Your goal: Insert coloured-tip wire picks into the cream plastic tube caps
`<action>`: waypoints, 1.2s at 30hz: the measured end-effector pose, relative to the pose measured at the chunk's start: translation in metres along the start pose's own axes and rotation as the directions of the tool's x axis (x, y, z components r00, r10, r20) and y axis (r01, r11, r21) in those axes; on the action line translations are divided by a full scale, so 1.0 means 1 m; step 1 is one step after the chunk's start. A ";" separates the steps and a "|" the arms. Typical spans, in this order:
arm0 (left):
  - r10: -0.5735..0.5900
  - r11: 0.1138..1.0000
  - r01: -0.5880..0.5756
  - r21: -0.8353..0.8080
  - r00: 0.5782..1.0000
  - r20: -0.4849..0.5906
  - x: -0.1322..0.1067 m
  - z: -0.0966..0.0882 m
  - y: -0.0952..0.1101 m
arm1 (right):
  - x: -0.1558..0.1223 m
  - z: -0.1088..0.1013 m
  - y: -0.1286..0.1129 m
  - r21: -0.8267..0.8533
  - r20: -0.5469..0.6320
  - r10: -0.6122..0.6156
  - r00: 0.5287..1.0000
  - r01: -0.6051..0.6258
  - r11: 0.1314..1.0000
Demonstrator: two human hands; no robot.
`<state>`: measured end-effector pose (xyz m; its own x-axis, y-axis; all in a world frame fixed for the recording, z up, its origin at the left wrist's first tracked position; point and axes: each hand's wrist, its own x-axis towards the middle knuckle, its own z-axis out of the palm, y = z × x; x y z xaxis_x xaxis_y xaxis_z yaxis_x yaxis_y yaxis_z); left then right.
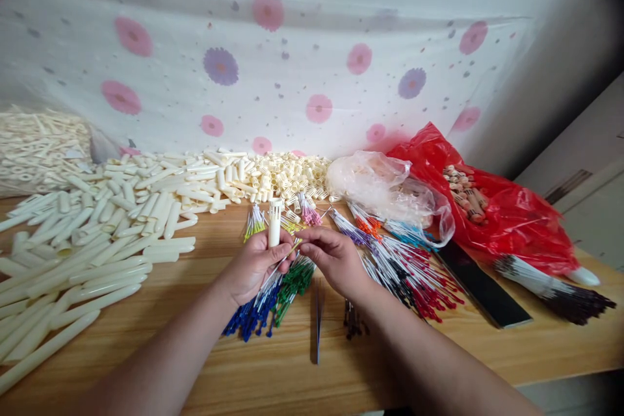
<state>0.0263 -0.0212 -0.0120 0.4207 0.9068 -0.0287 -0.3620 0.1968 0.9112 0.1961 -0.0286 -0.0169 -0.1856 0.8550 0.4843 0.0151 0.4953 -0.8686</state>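
Note:
My left hand (254,268) is closed around a cream plastic tube (274,227) that stands upright with its slotted end on top. My right hand (336,259) is beside it, thumb and forefinger pinched on a thin stick with a yellowish end (294,247). The stick's lower part runs toward my left thumb; whether that thumb presses on it I cannot tell. Below my hands lie bundles of thin white sticks with blue tips (253,312) and green tips (295,283). A pair of tweezers (318,325) rests on the table between my forearms.
Long cream tubes (88,279) cover the left side, with short slotted pieces (292,172) heaped behind. Red-tipped sticks (424,273), a clear bag (370,175), a red bag (517,221), a dark flat bar (482,283) and dark-tipped sticks (556,289) lie right.

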 end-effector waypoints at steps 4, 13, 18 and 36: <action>-0.020 0.999 0.021 -0.035 0.999 0.039 0.000 0.000 -0.001 | 0.001 -0.001 -0.003 0.004 0.040 -0.028 0.999 0.028 1.000; -0.089 0.984 0.108 -0.142 0.987 0.136 -0.004 -0.003 -0.002 | 0.003 -0.010 -0.014 -0.139 0.206 -0.311 0.928 0.343 0.929; -0.112 0.981 0.146 -0.130 0.964 0.242 -0.009 0.000 -0.003 | -0.003 -0.011 -0.031 -0.195 0.353 -0.363 0.863 0.447 0.873; -0.097 0.995 0.092 0.032 0.905 0.414 -0.011 -0.006 -0.003 | -0.005 -0.001 -0.036 0.004 0.318 -0.403 0.858 0.424 0.906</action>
<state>0.0175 -0.0292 -0.0169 0.7602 0.6473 0.0556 -0.2946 0.2671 0.9176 0.1978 -0.0503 0.0118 -0.4782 0.4851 0.7321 -0.0691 0.8102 -0.5820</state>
